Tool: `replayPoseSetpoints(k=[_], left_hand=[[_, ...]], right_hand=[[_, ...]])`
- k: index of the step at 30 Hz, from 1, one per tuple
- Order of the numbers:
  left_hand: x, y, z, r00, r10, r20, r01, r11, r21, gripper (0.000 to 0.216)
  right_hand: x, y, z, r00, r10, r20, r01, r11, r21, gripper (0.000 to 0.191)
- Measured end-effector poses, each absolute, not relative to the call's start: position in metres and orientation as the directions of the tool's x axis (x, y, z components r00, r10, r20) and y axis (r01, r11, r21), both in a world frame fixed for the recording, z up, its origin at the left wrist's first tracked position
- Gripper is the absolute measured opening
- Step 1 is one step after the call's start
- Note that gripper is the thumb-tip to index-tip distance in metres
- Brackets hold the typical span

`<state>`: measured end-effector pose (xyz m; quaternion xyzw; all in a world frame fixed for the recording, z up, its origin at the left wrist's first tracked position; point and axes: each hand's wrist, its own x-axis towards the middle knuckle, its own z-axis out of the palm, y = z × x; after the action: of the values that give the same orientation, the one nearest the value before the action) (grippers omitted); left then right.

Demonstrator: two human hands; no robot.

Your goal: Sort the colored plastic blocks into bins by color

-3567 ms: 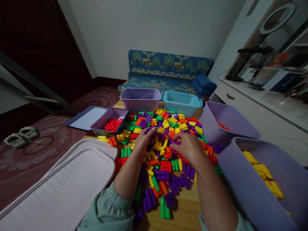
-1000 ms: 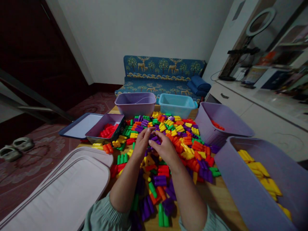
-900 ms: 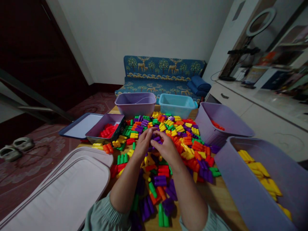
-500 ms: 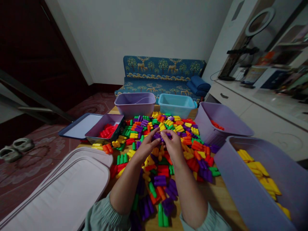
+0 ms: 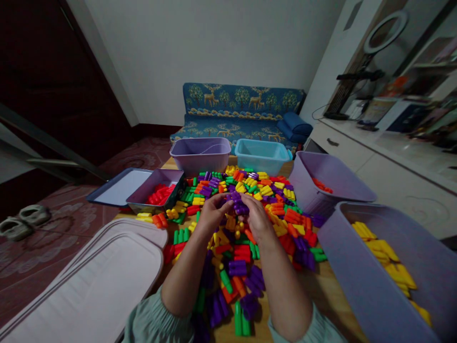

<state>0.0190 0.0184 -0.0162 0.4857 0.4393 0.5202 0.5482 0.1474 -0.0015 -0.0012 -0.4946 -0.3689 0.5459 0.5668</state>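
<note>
Okay, purple blocks (image 5: 238, 204), a small clump, held up between both hands around mid-table, over the pile. Room to move: tight low down, as mixed blocks (image 5: 266, 190) crowd the middle and run toward the near edge; open air above them. Bare wood of the table (image 5: 323, 300) shows toward the near right corner, plus a thin strip at the far edge.

Clump vs fingers: it sits between the two sets of fingertips, its top and near face exposed. Left hand (image 5: 210, 216): fingers partly curled, thumb and fingertips on the clump's left end. Right hand (image 5: 257, 219): fingers partly closed along its right side, thumb low, partly hidden; how firmly it grips, can't tell. Exact block count unclear.

Farther out: purple bin (image 5: 196, 166) and light-blue bin (image 5: 262, 166) side by side at the far edge. Right edge has a lilac bin (image 5: 307, 190) with a few red pieces inside; nearer, a larger bin (image 5: 342, 267) with yellow blocks. Left edge: open box (image 5: 171, 175) holding red blocks, its lid spread outward. Pale lids (image 5: 107, 276) overlap by the near left corner. Beyond the far edge, patterned sofa (image 5: 243, 102); shoes (image 5: 21, 221) on the floor, left.
</note>
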Motion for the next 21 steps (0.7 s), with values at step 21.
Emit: replayPoseSetpoints(k=[21], left_hand=[[0.026, 0.010, -0.007, 0.057, 0.990, -0.126, -0.373, 0.138, 0.918, 0.034]], right_hand=[[0.132, 0.001, -0.013, 0.228, 0.963, 0.143, 0.017, 0.143, -0.990, 0.051]])
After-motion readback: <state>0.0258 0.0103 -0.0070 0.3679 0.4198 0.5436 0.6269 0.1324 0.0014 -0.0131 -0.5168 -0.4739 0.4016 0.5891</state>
